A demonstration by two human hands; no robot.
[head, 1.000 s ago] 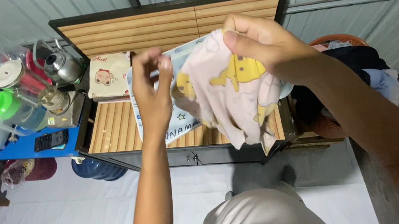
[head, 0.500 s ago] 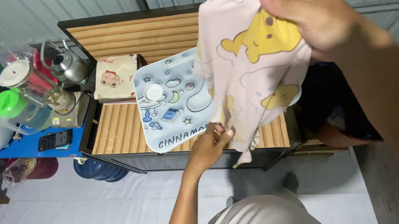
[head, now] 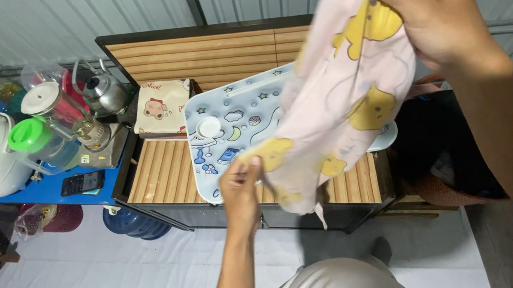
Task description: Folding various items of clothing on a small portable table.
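A: What sits on the slatted cabinet [head: 157,171]?

B: A pale blue tray [head: 226,128], flat on its top, with a folded cloth [head: 160,108] at its left.

A: And above the tray?

B: A pink garment [head: 340,102] hangs stretched. The right hand [head: 438,2] pinches its top edge high; the left hand [head: 239,185] pinches the lower edge, so it spreads out.
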